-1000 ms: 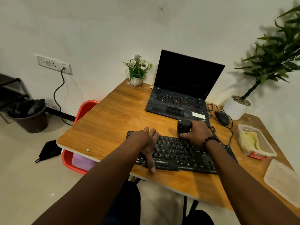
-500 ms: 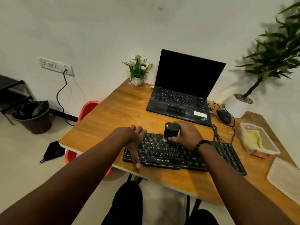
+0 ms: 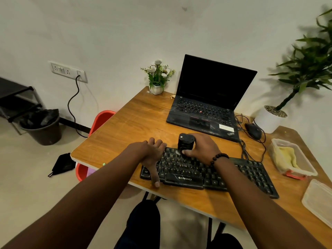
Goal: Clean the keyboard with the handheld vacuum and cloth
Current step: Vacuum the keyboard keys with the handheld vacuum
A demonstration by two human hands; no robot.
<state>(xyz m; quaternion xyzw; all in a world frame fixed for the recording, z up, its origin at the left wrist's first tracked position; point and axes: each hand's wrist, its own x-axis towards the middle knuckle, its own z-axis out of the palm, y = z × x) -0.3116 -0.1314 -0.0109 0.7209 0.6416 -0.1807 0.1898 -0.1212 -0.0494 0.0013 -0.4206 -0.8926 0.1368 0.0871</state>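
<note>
A black keyboard (image 3: 233,174) lies along the near edge of the wooden table (image 3: 136,126). My right hand (image 3: 203,147) grips a small black cylindrical handheld vacuum (image 3: 186,141), standing upright on the keyboard's upper left keys. My left hand (image 3: 152,153) clamps the keyboard's left end, fingers over the far edge and thumb down on the near edge. A yellow cloth (image 3: 287,157) lies folded inside an open clear plastic box (image 3: 303,174) at the right.
An open black laptop (image 3: 206,105) stands behind the keyboard, with a black mouse (image 3: 253,131) and tangled cables to its right. A flower pot (image 3: 157,88) stands at the back, a large potted plant (image 3: 271,119) at the right corner. A clear lid (image 3: 319,200) lies near right.
My right hand has slid the vacuum leftwards along the top rows of keys. The left hand has stayed on the keyboard's left end. The view has shifted a little.
</note>
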